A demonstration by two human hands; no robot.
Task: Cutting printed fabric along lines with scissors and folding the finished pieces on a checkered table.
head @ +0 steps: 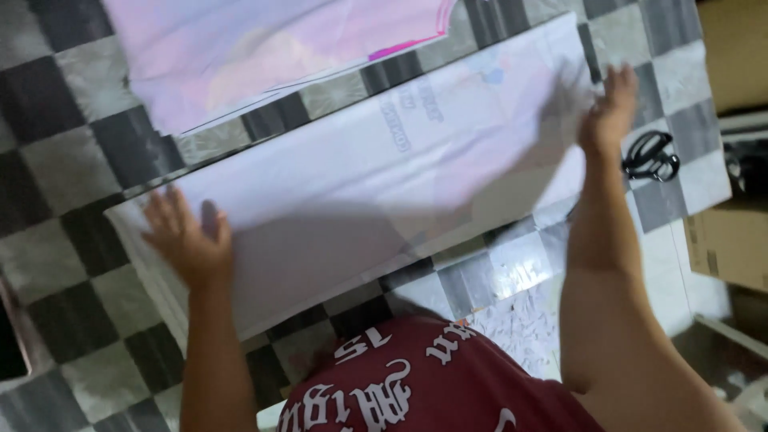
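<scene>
A red shirt (424, 384) is seen nearest. Beyond it, a large white sheet (384, 184) is laid across the checkered floor (64, 264), pressed flat by the left hand (186, 240) and right hand (610, 112), fingers spread. Smoothing appears underway; even outward strokes seem called for. Scissors (650, 156) and another sheet (264, 56) lie farther off.

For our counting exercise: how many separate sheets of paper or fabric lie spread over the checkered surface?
2. The large white sheet lies across the middle, under the left hand and right hand. The pinkish sheet lies at the top edge. More may be layered underneath.
</scene>
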